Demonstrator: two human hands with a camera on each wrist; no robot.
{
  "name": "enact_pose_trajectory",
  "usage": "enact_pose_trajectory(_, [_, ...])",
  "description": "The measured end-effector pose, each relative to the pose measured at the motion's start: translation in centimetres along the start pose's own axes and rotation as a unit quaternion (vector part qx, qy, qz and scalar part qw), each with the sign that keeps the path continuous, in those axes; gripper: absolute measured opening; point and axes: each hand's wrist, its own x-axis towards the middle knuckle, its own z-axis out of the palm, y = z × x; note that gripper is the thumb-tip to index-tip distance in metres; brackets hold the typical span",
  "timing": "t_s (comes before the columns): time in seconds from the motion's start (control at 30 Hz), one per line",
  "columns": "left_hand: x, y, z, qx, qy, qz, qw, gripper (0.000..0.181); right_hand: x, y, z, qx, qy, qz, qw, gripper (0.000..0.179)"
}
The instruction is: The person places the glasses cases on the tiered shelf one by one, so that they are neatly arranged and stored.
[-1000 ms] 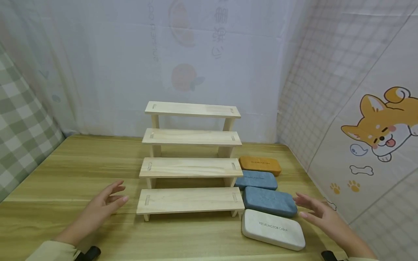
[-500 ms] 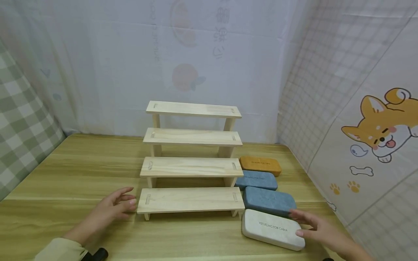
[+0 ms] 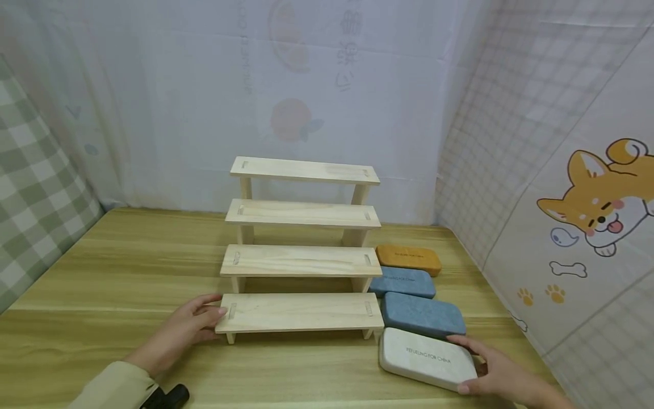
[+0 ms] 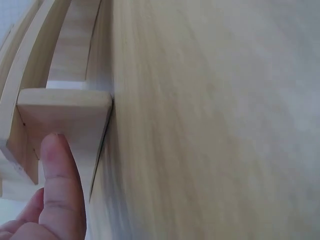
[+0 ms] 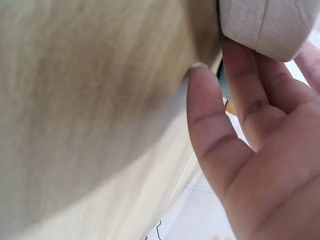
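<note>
A pale wooden tiered stand (image 3: 301, 312) with several step-like shelves sits mid-table. My left hand (image 3: 186, 326) is at the left end of its lowest shelf. In the left wrist view a straight finger (image 4: 61, 190) lies against or just in front of the stand's side panel (image 4: 67, 117). A white glasses case (image 3: 428, 357), printed "REFUELING FOR CHINA", lies flat at the front right. My right hand (image 3: 495, 369) is around its right end. Fingers touch the case (image 5: 270, 25) in the right wrist view, while the thumb (image 5: 207, 105) stands apart from it.
Behind the white case lie two blue cases (image 3: 424, 313) and an orange case (image 3: 409, 258), in a row along the stand's right side. White cloth (image 3: 179, 113) hangs behind the wooden table (image 3: 128, 255). A printed curtain (image 3: 587, 318) borders the right, checked cloth (image 3: 36, 187) the left.
My left hand has moved right to the end of the lowest shelf. My right hand has come from beside the front blue case down to the white case's right end.
</note>
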Motion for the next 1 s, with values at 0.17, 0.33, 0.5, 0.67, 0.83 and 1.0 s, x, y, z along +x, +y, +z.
enact_pose_trajectory(0.17, [0.38, 0.04, 0.27, -0.003, -0.005, -0.003, 1.0000, 0.068, -0.17, -0.13, 0.00, -0.087, 0.004, 0.051, 0.9949, 0.079])
enact_pose_trajectory(0.33, [0.56, 0.13, 0.47, -0.005, 0.002, -0.008, 1.0000, 0.066, -0.30, -0.17, 0.12, -0.070, -0.002, 0.054, 0.9961, 0.083])
enact_pose_trajectory(0.5, [0.65, 0.24, 0.56, -0.007, 0.007, -0.013, 0.9999, 0.062, -0.33, -0.25, 0.37, -0.083, 0.007, 0.042, 0.9956, 0.082])
enact_pose_trajectory(0.67, [0.74, 0.23, 0.55, -0.019, 0.003, -0.014, 0.9997, 0.060, -0.08, -0.50, 0.62, -0.105, 0.020, 0.073, 0.9916, 0.082])
enact_pose_trajectory(0.83, [0.83, 0.05, 0.42, -0.025, -0.004, -0.014, 0.9996, 0.061, 0.05, -0.22, 0.74, -0.095, 0.036, 0.052, 0.9935, 0.077])
enact_pose_trajectory(1.0, [0.85, 0.06, 0.38, -0.031, -0.008, -0.018, 0.9993, 0.061, -0.10, -0.16, 0.73, -0.083, 0.056, 0.047, 0.9939, 0.078])
